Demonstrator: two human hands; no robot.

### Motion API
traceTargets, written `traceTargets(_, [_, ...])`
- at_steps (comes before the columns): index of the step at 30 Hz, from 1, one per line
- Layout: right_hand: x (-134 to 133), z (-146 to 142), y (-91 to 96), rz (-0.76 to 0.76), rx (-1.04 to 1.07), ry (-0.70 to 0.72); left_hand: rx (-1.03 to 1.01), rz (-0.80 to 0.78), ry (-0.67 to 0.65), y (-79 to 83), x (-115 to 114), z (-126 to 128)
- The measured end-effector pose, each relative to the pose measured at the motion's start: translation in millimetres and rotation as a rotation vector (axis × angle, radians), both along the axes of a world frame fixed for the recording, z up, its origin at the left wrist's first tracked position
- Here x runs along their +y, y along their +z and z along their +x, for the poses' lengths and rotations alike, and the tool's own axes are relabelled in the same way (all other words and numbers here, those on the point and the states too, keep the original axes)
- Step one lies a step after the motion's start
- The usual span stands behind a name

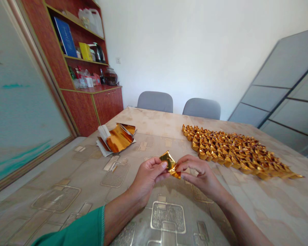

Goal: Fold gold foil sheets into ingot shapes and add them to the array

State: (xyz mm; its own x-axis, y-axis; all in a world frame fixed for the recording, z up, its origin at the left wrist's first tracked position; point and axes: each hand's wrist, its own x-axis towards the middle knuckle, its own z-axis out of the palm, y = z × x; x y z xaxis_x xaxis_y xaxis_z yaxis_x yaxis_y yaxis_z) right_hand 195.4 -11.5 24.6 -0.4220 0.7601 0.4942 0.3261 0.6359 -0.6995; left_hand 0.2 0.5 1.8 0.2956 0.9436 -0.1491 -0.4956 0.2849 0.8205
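A small folded piece of gold foil paper (169, 162) is held between both hands just above the table. My left hand (150, 174) pinches its left side with thumb and fingers closed. My right hand (199, 174) pinches its right lower corner, fingers curled. A stack of flat gold foil sheets (119, 138) lies on white paper at the left of the table. Several finished folded gold pieces (236, 152) lie in tight rows at the right of the table, close to my right hand.
The table (74, 191) has a beige patterned cover. Two grey chairs (178, 104) stand at its far side. A red-brown cabinet (89, 89) with shelves of bottles and a kettle is at the left. Grey panels (284, 89) lean against the right wall.
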Motion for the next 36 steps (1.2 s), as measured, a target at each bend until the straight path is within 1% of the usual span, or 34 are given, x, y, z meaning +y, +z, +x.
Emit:
traceTargets(3, [0,-3,-4.9,-0.041,0.051,-0.028,0.021,0.030,0.014,0.5,-2,1])
traceTargets(7, [0,-10,-13.1,-0.133,0.104,-0.137,0.022,0.040,0.033,2.4,-3,1])
traceTargets(12, [0,-15,-19.3,-0.205,0.251,-0.207,0.018,0.039,0.021,2.7,-4,2])
traceTargets(15, [-2,-18,-18.4,-0.200,0.251,-0.214,0.024,0.049,0.019,1.9,-4,1])
traceTargets(20, [-7,-21,-11.9,-0.117,0.176,-0.204,-0.001,-0.001,0.042,1.9,-3,1])
traceTargets(23, [-8,-22,-9.6,-0.104,0.154,-0.208,-0.019,-0.015,0.036,2.5,-2,1])
traceTargets(27, [-7,-21,-9.5,-0.133,0.161,-0.220,-0.016,-0.006,0.038,3.4,-4,2])
traceTargets(33, [-6,-21,-11.7,-0.210,0.184,-0.231,0.012,0.037,-0.002,1.9,-5,1])
traceTargets(36, [-5,-21,-14.8,-0.248,0.221,-0.233,0.008,0.030,-0.018,1.3,-7,3])
